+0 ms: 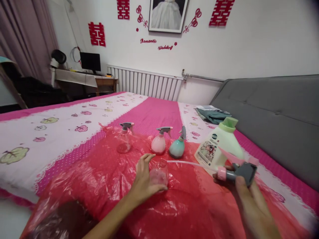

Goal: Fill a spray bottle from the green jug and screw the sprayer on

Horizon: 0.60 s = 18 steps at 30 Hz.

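Note:
My left hand (143, 181) is wrapped round a clear pink spray bottle (159, 174) with no head on it, which stands on a red plastic sheet (117, 192). In my right hand (249, 199) is a grey and pink spray head (243, 172), held on its side. Its thin dip tube (186, 162) points left, the tip close to the bottle's mouth. Behind stand a clear pink spray bottle (124, 144), a filled pink spray bottle (159, 143) and a green spray bottle (177, 147), all with heads on. A pale green detergent jug (220, 146), uncapped, stands behind my right hand.
The sheet lies over a pink and white bedspread (154, 109). Folded clothes (214, 114) rest near the grey headboard (274, 103) at right. A radiator (147, 81) and a desk with a monitor (90, 62) are farther back.

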Tool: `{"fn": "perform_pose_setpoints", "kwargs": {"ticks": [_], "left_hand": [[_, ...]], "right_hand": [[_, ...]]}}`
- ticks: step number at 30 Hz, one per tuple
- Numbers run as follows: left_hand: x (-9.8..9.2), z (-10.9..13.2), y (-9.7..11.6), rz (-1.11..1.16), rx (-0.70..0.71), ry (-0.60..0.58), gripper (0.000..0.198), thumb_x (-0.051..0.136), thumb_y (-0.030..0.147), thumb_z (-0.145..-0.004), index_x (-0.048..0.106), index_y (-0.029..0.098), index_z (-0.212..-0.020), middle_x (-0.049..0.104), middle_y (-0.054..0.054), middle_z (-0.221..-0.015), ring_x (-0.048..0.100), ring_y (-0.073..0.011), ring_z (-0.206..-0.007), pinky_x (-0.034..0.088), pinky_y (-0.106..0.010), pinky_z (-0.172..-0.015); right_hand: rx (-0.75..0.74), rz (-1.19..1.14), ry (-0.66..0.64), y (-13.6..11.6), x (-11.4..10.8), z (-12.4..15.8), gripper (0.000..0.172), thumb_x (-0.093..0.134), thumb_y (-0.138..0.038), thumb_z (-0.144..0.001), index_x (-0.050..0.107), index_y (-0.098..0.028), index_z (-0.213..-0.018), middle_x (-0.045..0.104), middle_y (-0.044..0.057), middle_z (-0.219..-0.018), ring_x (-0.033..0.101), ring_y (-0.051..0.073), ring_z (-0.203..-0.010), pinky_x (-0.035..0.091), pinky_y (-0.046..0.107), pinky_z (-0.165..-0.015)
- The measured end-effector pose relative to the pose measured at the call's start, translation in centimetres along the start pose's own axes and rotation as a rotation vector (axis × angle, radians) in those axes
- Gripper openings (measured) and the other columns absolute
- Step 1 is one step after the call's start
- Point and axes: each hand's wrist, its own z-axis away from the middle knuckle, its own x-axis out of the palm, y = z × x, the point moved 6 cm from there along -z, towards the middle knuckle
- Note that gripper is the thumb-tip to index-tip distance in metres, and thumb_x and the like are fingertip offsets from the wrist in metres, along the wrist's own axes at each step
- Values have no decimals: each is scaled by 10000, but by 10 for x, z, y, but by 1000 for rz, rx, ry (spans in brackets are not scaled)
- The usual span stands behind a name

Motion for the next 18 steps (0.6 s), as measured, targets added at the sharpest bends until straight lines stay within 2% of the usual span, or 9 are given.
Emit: {"fn": "perform_pose_setpoints", "kwargs": {"ticks": [3,6,8,11,15,18], "left_hand": [[12,-1,-8,92,-141,-191,1087,1019,287,-610,456,291,-1540,521,-146,-1512,545,-452,-1436,457,-688,-1200],[15,-1,-5,120,-159,-282,982,1005,251,-624,535,295,-1485,603,-118,-1445,619,-421,-1365,502,-644,-1166],[14,-1,-4,124,-151,-302,999,1003,248,-634,519,296,-1506,626,-117,-1440,636,-417,-1347,502,-636,-1160],[13,-3,-3,123,-131,-310,986,971,244,-664,501,298,-1529,631,-113,-1427,645,-403,-1319,501,-611,-1151],[14,-5,4,107,-101,-301,916,920,254,-676,538,322,-1507,631,-85,-1344,649,-380,-1247,506,-592,-1115],[13,-4,16,56,-42,-282,893,881,240,-663,560,326,-1492,614,-81,-1334,629,-375,-1231,481,-604,-1115]], "right_hand": [[31,20,13,-18,-1,-5,890,630,-869,-865,593,-293,-1543,759,91,-1379,671,397,-1363,303,627,-1325],[-25,60,-1,-37,7,-8,930,638,-913,-813,627,-278,-1492,763,96,-1367,631,403,-1404,290,632,-1330],[-66,92,-26,-45,13,-11,899,630,-941,-785,695,-270,-1380,775,107,-1319,662,408,-1347,283,650,-1326],[-151,134,-85,-54,18,-19,829,607,-945,-804,729,-271,-1271,786,118,-1230,704,406,-1246,369,679,-1270],[-242,170,-145,-59,16,-31,692,598,-867,-889,730,-294,-1255,771,95,-1247,717,369,-1197,448,635,-1215],[-296,209,-185,-55,9,-36,606,608,-801,-931,748,-303,-1247,777,78,-1252,692,357,-1261,405,596,-1258]]}}
